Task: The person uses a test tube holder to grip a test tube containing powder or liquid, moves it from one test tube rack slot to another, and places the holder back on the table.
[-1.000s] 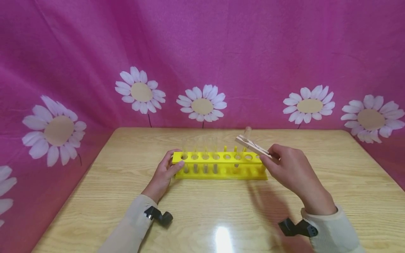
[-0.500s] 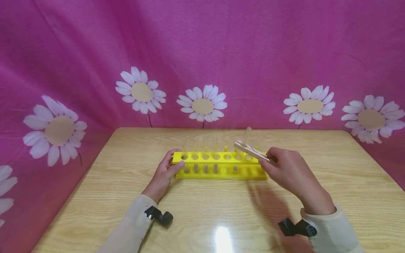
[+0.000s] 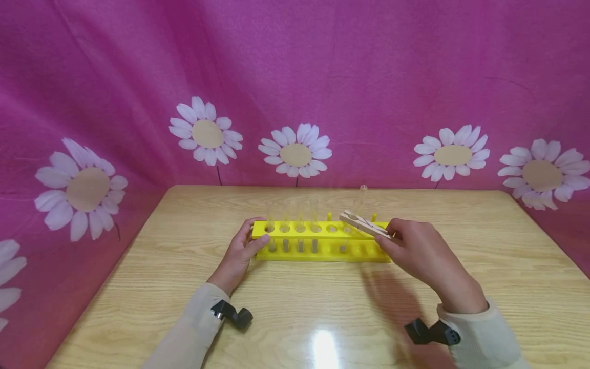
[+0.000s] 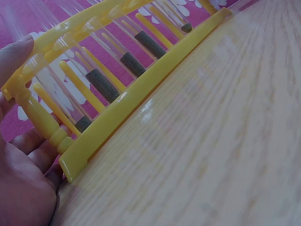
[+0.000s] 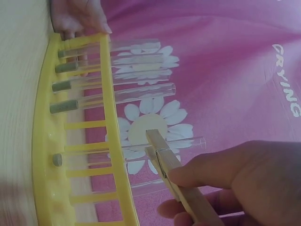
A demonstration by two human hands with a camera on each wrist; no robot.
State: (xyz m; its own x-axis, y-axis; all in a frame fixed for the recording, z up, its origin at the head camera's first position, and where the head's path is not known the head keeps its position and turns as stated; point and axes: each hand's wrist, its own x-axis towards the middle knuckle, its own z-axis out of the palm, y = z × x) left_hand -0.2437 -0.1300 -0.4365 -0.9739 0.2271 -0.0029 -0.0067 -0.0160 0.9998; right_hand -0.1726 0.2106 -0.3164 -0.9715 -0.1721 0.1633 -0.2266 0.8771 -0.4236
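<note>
A yellow test tube rack stands on the table, its left end gripped by the left hand, thumb in front. Four glass tubes with dark grey material at the bottom, such as this tube, stand in its left holes. The right hand pinches a wooden clamp between thumb and fingers. In the right wrist view the clamp lies across a separate tube, which passes through a hole farther right, tilted, with a little dark material at its bottom.
The light wooden table reaches back to a pink cloth printed with white flowers. Yellow pegs rise behind the rack's holes. Black devices are strapped at both wrists, over beige sleeves.
The right hand and clamp have moved slightly down and left. The clamp sits lower along the tube, and the tube's bottom is lower in the rack. The left hand keeps its grip.
</note>
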